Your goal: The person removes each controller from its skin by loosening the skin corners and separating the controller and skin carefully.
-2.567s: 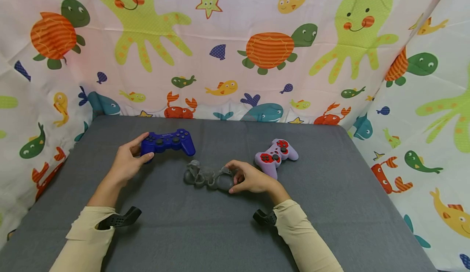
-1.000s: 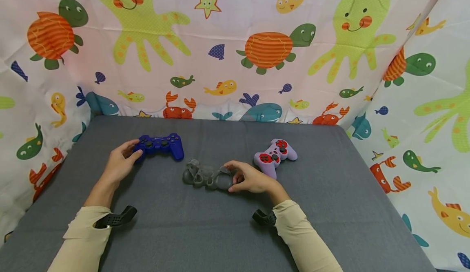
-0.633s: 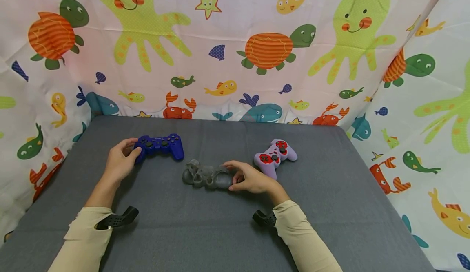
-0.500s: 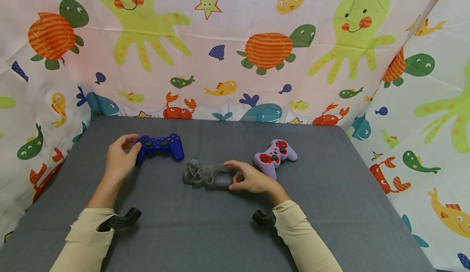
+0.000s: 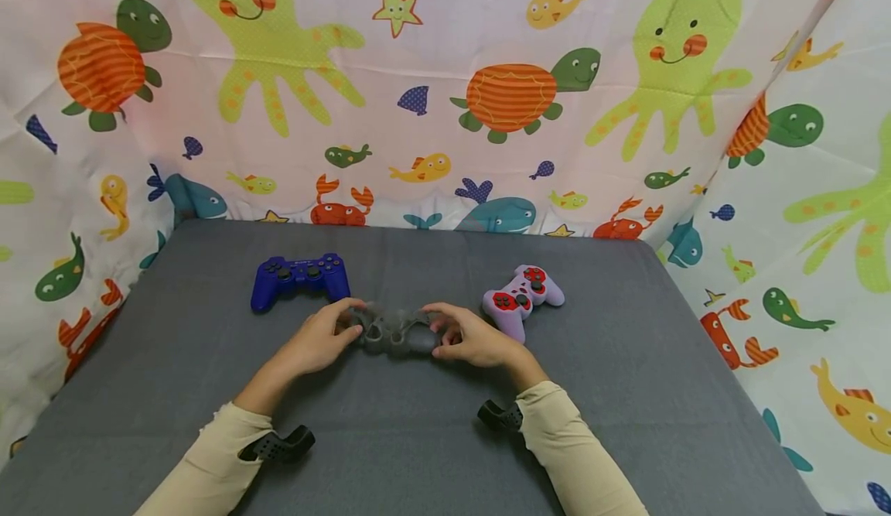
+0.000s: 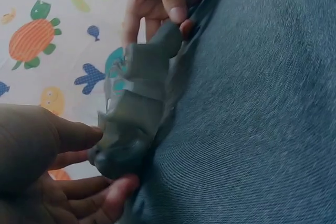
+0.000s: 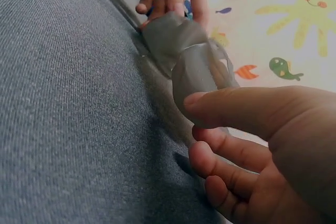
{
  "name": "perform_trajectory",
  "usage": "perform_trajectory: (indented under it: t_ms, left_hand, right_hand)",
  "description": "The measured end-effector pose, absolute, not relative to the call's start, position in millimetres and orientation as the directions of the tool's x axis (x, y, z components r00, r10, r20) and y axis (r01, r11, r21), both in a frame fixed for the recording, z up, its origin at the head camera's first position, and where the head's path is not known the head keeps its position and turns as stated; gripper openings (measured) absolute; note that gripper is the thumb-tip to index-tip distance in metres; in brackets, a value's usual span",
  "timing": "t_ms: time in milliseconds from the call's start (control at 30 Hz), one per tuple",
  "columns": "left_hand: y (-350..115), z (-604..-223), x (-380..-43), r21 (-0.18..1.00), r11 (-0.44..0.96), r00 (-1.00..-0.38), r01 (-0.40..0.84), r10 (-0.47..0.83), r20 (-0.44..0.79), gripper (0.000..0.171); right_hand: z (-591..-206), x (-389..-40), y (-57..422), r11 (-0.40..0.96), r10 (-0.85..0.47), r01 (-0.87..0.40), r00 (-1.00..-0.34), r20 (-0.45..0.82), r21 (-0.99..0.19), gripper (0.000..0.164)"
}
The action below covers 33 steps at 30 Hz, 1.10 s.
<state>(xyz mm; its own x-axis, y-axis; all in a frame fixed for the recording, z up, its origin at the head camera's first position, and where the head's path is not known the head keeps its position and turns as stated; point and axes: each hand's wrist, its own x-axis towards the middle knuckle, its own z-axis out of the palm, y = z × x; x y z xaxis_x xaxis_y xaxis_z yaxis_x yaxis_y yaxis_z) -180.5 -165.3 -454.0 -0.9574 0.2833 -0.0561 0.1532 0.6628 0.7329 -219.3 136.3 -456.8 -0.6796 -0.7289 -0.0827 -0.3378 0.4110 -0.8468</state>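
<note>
A translucent grey silicone controller cover [image 5: 397, 334] lies across the middle of the table, soft and with round openings. My right hand [image 5: 476, 338] pinches its right end between thumb and fingers. At the opposite end my left hand [image 5: 316, 342] holds the cover, thumb on one side and fingertips on the other. The left wrist view shows the cover [image 6: 139, 111] stretched between both hands, close over the cloth. From the right wrist, the cover's near grip [image 7: 191, 77] sits under the thumb. A blue game controller [image 5: 299, 278] rests just behind my left hand.
A lilac controller with red button areas [image 5: 524, 298] lies behind my right hand. Grey cloth covers the table [image 5: 418, 454]. A curtain printed with sea animals [image 5: 445, 133] rises along its back and sides. Black bands [image 5: 278, 445] circle both wrists.
The left hand first set the blue controller down farther left, then let go and moved right to the cover's left end. The right hand has kept its grip on the cover.
</note>
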Motion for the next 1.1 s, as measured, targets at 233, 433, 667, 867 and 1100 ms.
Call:
perform_trajectory:
  t_ms: [233, 433, 667, 867, 1100]
  left_hand:
    - [-161, -456, -181, 0.815, 0.564, -0.965, 0.134, 0.261, -0.021, 0.027]
    - [-160, -452, -182, 0.89, 0.443, -0.973, 0.107, 0.229, 0.003, 0.023]
    - [-160, -446, -181, 0.882, 0.449, -0.979, 0.144, 0.192, 0.062, 0.021]
    - [-161, -441, -176, 0.834, 0.513, -0.977, 0.201, 0.171, 0.13, 0.018]
    - [-161, -434, -174, 0.839, 0.492, -0.97, 0.233, 0.183, 0.162, 0.019]
  right_hand:
    - [-457, -219, 133, 0.329, -0.712, -0.296, -0.701, -0.03, -0.897, 0.062]
    - [-451, -218, 132, 0.193, -0.661, -0.192, -0.75, 0.017, -0.962, 0.051]
    - [-447, -214, 124, 0.089, -0.549, -0.1, -0.835, 0.036, -0.991, 0.026]
    - [-444, -210, 121, 0.095, -0.512, -0.093, -0.858, 0.031, -0.991, 0.019]
    - [-439, -207, 122, 0.086, -0.506, -0.126, -0.86, 0.066, -0.988, 0.02]
